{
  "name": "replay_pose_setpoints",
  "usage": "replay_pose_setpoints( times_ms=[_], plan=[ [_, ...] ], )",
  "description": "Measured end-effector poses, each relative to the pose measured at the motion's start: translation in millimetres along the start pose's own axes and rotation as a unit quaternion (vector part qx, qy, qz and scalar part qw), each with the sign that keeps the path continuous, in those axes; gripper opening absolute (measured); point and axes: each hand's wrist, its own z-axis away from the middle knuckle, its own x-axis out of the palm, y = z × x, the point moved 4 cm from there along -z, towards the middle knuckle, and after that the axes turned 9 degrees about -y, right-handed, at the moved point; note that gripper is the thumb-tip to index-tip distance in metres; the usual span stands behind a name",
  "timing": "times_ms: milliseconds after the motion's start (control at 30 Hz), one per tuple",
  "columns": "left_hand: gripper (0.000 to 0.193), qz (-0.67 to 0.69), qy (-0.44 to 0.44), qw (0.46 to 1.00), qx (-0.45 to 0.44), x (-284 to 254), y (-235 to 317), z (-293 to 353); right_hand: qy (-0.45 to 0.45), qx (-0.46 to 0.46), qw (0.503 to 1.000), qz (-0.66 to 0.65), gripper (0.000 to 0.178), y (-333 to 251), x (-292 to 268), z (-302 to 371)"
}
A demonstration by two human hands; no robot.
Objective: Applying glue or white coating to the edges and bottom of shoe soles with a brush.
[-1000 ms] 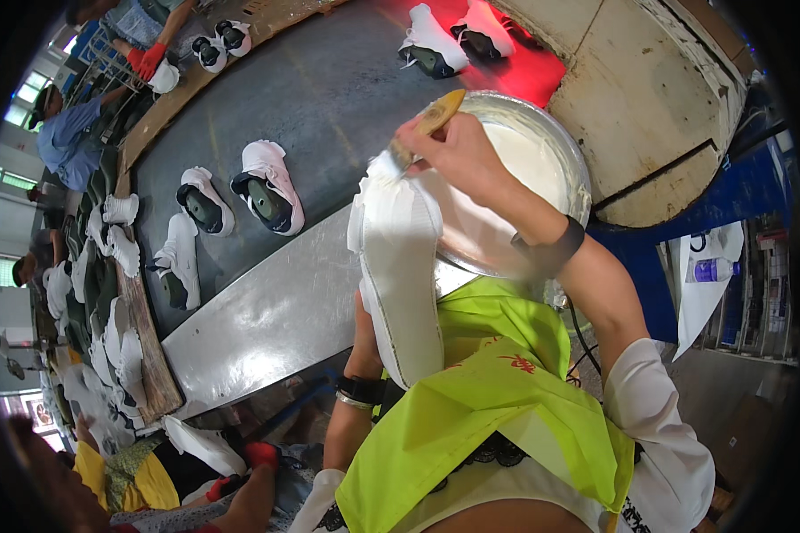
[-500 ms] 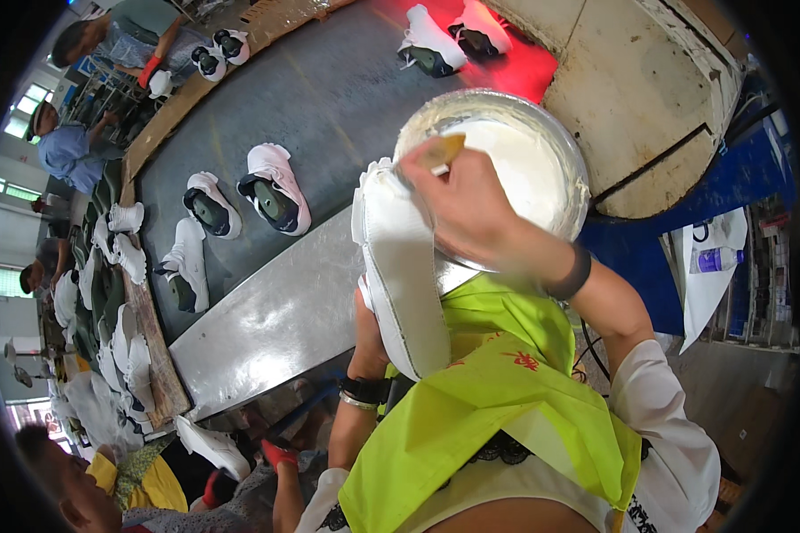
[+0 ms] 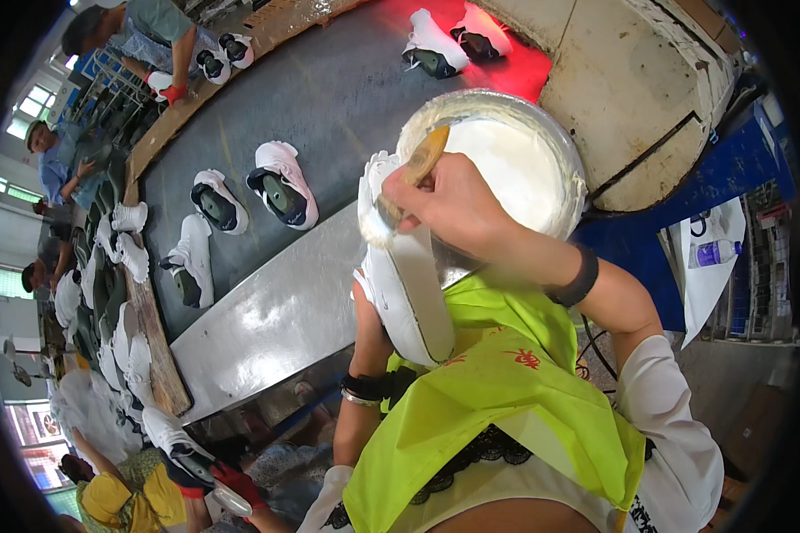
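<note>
My left hand (image 3: 367,313) holds a white shoe (image 3: 411,306) above my lap, with its long pale bottom turned up. Most of the left fingers are hidden behind the shoe. Over the shoe's far end, my right hand (image 3: 458,200) grips a brush (image 3: 429,153) by its yellowish wooden handle. The bristles point down and lie against the white shoe's left edge. Just beyond the right hand stands a round metal bowl (image 3: 567,138) of creamy white liquid, its inner wall coated with thick residue.
Several white shoes with dark insides, one of them here (image 3: 282,185), rest on a dark conveyor belt (image 3: 329,115) beside a metal ledge (image 3: 258,342). More shoe parts fill a rack (image 3: 156,355) at left. A co-worker's red-gloved hands (image 3: 236,484) hold another shoe at lower left.
The brush handle has swung more upright and the bristles now show on the shoe's left edge. The shoe has tilted slightly. At lower left, a co-worker's red-gloved hands and shoe have shifted.
</note>
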Motion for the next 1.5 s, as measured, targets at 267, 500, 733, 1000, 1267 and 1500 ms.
replay_pose_setpoints(
  times_ms=[267, 500, 733, 1000, 1267, 1500],
  plan=[
    [0.040, 0.043, 0.109, 0.993, -0.008, 9.5, 6.4, 8.3, -0.046, -0.118, 0.980, 0.155, 0.017, -15.3, -11.1, -31.1],
    [0.040, -0.026, 0.055, 0.998, 0.025, -4.1, 14.1, 8.0, -0.139, -0.128, 0.971, 0.144, 0.013, -22.1, 3.9, 7.4],
    [0.043, -0.036, 0.062, 0.997, 0.043, -20.5, 5.7, 12.0, -0.065, -0.114, 0.986, 0.099, 0.020, -10.9, -25.6, -25.4],
    [0.040, -0.019, 0.016, 0.999, 0.026, -24.0, -0.7, 24.1, 0.010, 0.004, 1.000, 0.018, 0.021, 24.7, -22.1, 30.5],
    [0.036, -0.017, -0.030, 0.999, 0.015, -17.0, 4.9, 35.2, 0.057, -0.064, 0.987, -0.135, 0.029, 14.7, -6.0, 9.1],
    [0.036, -0.158, 0.000, 0.987, 0.018, -83.2, 6.9, 33.9, 0.075, -0.035, 0.986, -0.142, 0.029, 29.5, -22.9, 36.4]
  ],
)
